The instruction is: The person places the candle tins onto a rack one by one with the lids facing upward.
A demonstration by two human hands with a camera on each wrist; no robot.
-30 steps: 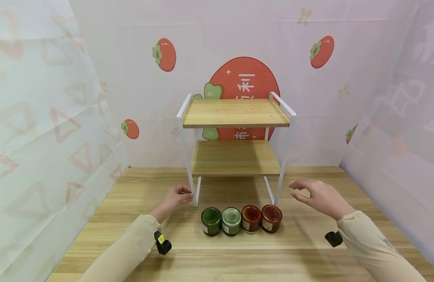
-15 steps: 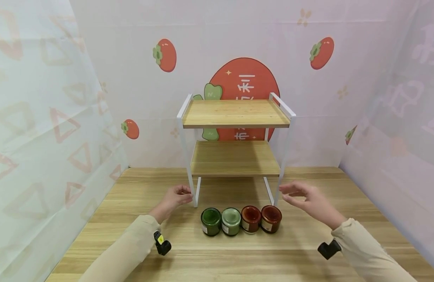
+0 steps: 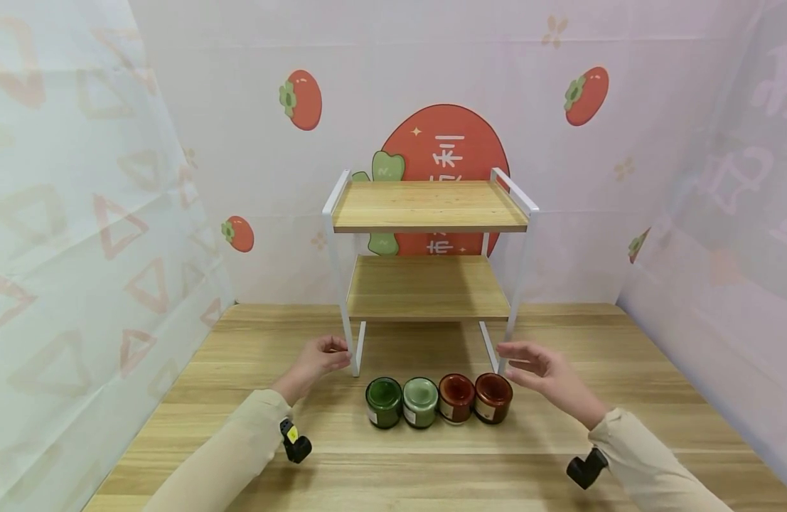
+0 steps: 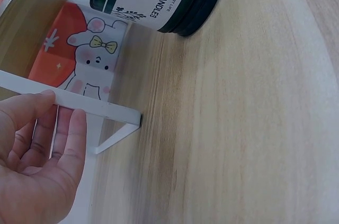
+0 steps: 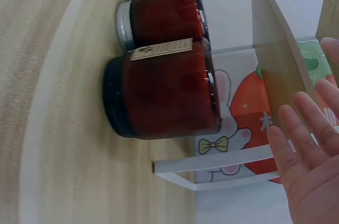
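A rack (image 3: 429, 208) with wooden shelves and a white metal frame stands on the wooden table. Low on its left front leg (image 4: 103, 108), my left hand (image 3: 316, 366) pinches the metal between thumb and fingers. My right hand (image 3: 547, 373) is at the right front leg (image 5: 222, 159), its fingers extended and spread in the right wrist view, holding nothing. Before the rack, glass candle jars sit in a row with their bases up: dark green (image 3: 383, 404), light green (image 3: 421, 404), and two red-brown jars (image 3: 457, 400). The dark green jar's label reads "scented candles".
Behind the rack hangs a pale backdrop (image 3: 431, 64) printed with red fruit. Patterned cloth walls (image 3: 99, 213) stand along the left and right sides. The jars are close in front of the rack's feet, between both hands.
My right hand has moved left and slightly down, to the rack's right front leg. The left hand, rack and jars have stayed in place.
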